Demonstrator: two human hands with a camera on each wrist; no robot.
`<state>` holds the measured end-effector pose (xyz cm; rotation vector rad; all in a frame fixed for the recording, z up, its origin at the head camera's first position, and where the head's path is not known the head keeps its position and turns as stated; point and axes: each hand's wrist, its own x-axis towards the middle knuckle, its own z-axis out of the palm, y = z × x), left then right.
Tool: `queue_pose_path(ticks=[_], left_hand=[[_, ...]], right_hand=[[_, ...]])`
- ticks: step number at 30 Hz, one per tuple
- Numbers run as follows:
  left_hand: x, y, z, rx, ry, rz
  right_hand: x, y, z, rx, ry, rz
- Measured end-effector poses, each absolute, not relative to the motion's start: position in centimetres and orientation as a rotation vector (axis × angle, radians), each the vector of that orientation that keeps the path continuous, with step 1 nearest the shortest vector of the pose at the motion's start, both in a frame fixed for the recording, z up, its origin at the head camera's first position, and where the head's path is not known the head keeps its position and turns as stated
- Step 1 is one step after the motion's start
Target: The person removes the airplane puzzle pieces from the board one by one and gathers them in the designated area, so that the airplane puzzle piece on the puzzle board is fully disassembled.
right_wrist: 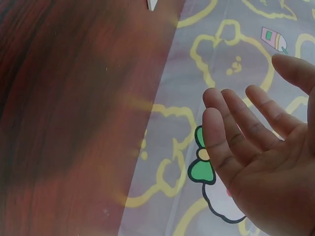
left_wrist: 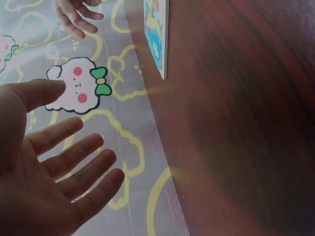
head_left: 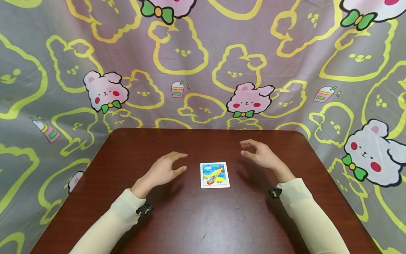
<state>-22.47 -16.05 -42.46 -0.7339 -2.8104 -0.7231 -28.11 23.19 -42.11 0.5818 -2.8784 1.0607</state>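
Note:
A square picture puzzle [head_left: 214,175] with a white border lies flat on the table; it shows a yellow and red airplane on blue sky. To its left, my left hand [head_left: 163,170] hovers above the wood, fingers extended and holding nothing. My right hand [head_left: 261,155] is raised to the right of the puzzle and a little farther back, also holding nothing. In the left wrist view the left palm [left_wrist: 44,191] shows with fingers spread. The right wrist view shows the right hand [right_wrist: 270,162] with fingers loosely extended, and only a corner of the puzzle [right_wrist: 152,4] at the top.
The dark reddish-brown wooden table [head_left: 152,141] has rounded far corners. A grey curtain [head_left: 212,35] with yellow outlines and cartoon animals hangs behind it and along both sides. Each sleeve cuff carries a small black device, one on the left wrist [head_left: 145,209] and one on the right [head_left: 275,193].

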Motion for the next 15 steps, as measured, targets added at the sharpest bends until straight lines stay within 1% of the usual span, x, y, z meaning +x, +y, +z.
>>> queue_pose_path(ticks=[15], left_hand=[[-22.0,-15.0,-43.5,-0.756,-2.853,-0.784]], right_hand=[[-28.1,21.6,-42.6,0.608,-2.915,1.171]])
